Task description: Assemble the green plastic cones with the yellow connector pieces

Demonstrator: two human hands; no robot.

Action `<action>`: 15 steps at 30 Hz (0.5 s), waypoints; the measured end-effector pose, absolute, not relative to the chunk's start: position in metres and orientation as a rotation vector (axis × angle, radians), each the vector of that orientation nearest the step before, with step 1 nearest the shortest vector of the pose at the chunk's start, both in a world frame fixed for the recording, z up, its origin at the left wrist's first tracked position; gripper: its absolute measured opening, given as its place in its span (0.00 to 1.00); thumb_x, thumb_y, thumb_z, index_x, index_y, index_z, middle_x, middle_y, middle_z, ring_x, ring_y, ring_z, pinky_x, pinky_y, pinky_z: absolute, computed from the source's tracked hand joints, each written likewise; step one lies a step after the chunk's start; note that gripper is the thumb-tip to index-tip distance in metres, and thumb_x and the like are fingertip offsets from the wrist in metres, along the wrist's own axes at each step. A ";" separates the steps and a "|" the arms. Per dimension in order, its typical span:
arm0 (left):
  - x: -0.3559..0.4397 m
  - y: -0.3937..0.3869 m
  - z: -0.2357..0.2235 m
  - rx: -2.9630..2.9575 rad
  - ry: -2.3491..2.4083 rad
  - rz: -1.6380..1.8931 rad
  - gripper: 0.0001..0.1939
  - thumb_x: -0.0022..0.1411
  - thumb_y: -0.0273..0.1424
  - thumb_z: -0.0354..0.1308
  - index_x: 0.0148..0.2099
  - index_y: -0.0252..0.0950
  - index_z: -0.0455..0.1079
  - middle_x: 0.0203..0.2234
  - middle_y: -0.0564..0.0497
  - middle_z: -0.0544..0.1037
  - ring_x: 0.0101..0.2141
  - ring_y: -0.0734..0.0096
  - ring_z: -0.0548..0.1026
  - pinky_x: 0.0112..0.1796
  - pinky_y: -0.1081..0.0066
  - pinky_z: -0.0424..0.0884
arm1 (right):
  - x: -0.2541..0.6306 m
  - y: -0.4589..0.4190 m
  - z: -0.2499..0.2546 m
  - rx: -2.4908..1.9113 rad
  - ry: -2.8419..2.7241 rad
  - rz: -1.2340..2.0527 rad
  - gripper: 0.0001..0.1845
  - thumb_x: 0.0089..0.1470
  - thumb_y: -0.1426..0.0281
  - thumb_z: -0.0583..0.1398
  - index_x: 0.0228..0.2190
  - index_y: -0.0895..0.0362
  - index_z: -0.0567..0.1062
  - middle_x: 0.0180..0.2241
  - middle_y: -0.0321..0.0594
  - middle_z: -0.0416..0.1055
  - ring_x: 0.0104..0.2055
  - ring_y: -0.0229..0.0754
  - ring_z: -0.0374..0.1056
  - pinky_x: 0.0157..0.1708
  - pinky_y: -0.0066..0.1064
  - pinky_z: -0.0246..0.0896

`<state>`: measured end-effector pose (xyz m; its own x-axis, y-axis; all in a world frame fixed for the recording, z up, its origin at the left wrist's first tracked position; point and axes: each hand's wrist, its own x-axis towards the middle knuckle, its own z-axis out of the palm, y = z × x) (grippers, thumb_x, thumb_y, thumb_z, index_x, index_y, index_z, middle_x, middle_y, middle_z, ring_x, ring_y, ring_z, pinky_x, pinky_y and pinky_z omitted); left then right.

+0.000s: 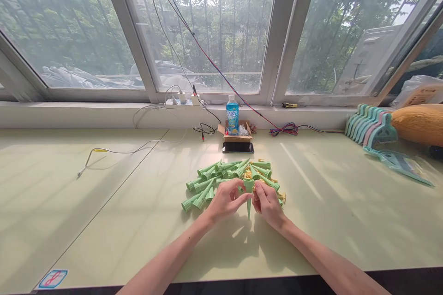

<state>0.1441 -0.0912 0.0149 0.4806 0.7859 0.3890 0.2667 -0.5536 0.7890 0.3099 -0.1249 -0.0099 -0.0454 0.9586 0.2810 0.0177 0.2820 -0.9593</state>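
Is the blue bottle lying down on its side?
No, the blue bottle is standing upright in the small open cardboard box, with its white cap at the top.

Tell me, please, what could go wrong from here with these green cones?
The upright green cone, tip down at the fingertips of the left hand, might slip. The loosely heaped green cones could roll if bumped. The right hand, close to the small yellow pieces, might scatter them.
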 end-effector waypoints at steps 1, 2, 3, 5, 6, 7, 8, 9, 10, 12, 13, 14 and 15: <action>0.144 -0.091 0.015 2.087 0.840 1.026 0.12 0.63 0.38 0.61 0.34 0.34 0.67 0.23 0.57 0.64 0.20 0.81 0.60 0.22 0.78 0.58 | 0.310 -0.125 -0.011 -0.995 -1.372 1.019 0.26 0.66 0.51 0.49 0.21 0.53 0.58 0.13 0.28 0.55 0.13 0.33 0.52 0.14 0.28 0.46; 0.144 -0.091 0.016 2.108 0.814 1.040 0.12 0.64 0.37 0.60 0.34 0.33 0.67 0.25 0.56 0.65 0.21 0.81 0.60 0.22 0.78 0.59 | 0.310 -0.125 -0.011 -0.998 -1.368 1.021 0.27 0.66 0.51 0.49 0.21 0.53 0.58 0.13 0.28 0.55 0.13 0.33 0.52 0.14 0.28 0.46; 0.143 -0.091 0.016 2.126 0.791 1.051 0.11 0.64 0.36 0.60 0.34 0.33 0.68 0.26 0.55 0.65 0.21 0.82 0.60 0.23 0.78 0.60 | 0.310 -0.125 -0.011 -1.001 -1.366 1.018 0.27 0.67 0.52 0.49 0.20 0.53 0.59 0.12 0.28 0.56 0.13 0.33 0.52 0.14 0.28 0.46; 0.143 -0.091 0.017 2.145 0.753 1.062 0.09 0.66 0.35 0.59 0.37 0.34 0.69 0.29 0.54 0.67 0.21 0.82 0.62 0.23 0.78 0.62 | 0.310 -0.125 -0.011 -1.006 -1.370 1.006 0.27 0.67 0.52 0.48 0.20 0.53 0.59 0.12 0.29 0.56 0.13 0.33 0.52 0.15 0.27 0.47; 0.143 -0.091 0.017 2.150 0.744 1.061 0.08 0.66 0.35 0.58 0.39 0.34 0.70 0.31 0.53 0.67 0.22 0.82 0.62 0.23 0.78 0.63 | 0.309 -0.125 -0.011 -1.009 -1.375 0.995 0.27 0.67 0.52 0.48 0.20 0.53 0.59 0.12 0.29 0.57 0.13 0.33 0.52 0.15 0.27 0.47; 0.144 -0.091 0.017 2.154 0.742 1.058 0.08 0.67 0.35 0.57 0.41 0.34 0.71 0.32 0.52 0.68 0.22 0.82 0.63 0.23 0.78 0.63 | 0.309 -0.126 -0.010 -1.012 -1.380 0.980 0.27 0.67 0.53 0.48 0.21 0.53 0.59 0.13 0.29 0.58 0.14 0.33 0.53 0.15 0.27 0.48; 0.144 -0.091 0.017 2.157 0.748 1.054 0.08 0.67 0.35 0.56 0.43 0.35 0.71 0.33 0.51 0.68 0.22 0.82 0.64 0.23 0.78 0.63 | 0.309 -0.126 -0.009 -1.015 -1.383 0.964 0.26 0.67 0.53 0.48 0.21 0.53 0.60 0.13 0.30 0.58 0.14 0.33 0.54 0.15 0.27 0.48; 0.144 -0.092 0.016 2.159 0.762 1.048 0.09 0.68 0.35 0.55 0.45 0.35 0.71 0.34 0.51 0.68 0.23 0.81 0.64 0.23 0.78 0.63 | 0.308 -0.126 -0.008 -1.018 -1.385 0.947 0.26 0.68 0.53 0.48 0.22 0.53 0.60 0.14 0.30 0.59 0.15 0.33 0.54 0.16 0.27 0.49; 0.145 -0.092 0.016 2.158 0.778 1.041 0.09 0.69 0.35 0.54 0.46 0.36 0.70 0.35 0.50 0.68 0.23 0.81 0.64 0.23 0.78 0.64 | 0.308 -0.127 -0.008 -1.020 -1.385 0.932 0.25 0.68 0.53 0.48 0.22 0.54 0.60 0.15 0.30 0.59 0.15 0.33 0.54 0.16 0.27 0.49; 0.146 -0.092 0.015 2.134 0.810 1.043 0.12 0.69 0.36 0.53 0.50 0.36 0.68 0.37 0.49 0.69 0.23 0.81 0.65 0.23 0.78 0.64 | 0.306 -0.126 -0.007 -1.014 -1.375 0.915 0.25 0.68 0.53 0.48 0.23 0.54 0.60 0.16 0.30 0.58 0.16 0.33 0.54 0.16 0.27 0.49; 0.146 -0.092 0.014 2.110 0.822 1.051 0.13 0.69 0.37 0.53 0.52 0.36 0.67 0.38 0.48 0.69 0.23 0.81 0.65 0.23 0.78 0.63 | 0.306 -0.126 -0.007 -1.005 -1.364 0.915 0.24 0.68 0.53 0.48 0.24 0.53 0.60 0.17 0.30 0.57 0.16 0.33 0.53 0.16 0.27 0.49; 0.146 -0.093 0.014 2.081 0.833 1.060 0.15 0.69 0.38 0.53 0.53 0.35 0.66 0.39 0.48 0.70 0.22 0.81 0.65 0.22 0.77 0.63 | 0.306 -0.126 -0.007 -0.994 -1.351 0.919 0.24 0.68 0.53 0.49 0.24 0.53 0.60 0.18 0.29 0.57 0.17 0.33 0.52 0.16 0.27 0.49; 0.146 -0.093 0.015 2.050 0.847 1.073 0.16 0.69 0.39 0.53 0.52 0.35 0.65 0.38 0.48 0.70 0.22 0.81 0.65 0.22 0.77 0.62 | 0.306 -0.125 -0.008 -0.985 -1.336 0.922 0.23 0.68 0.53 0.49 0.25 0.53 0.60 0.18 0.29 0.56 0.17 0.33 0.52 0.16 0.26 0.49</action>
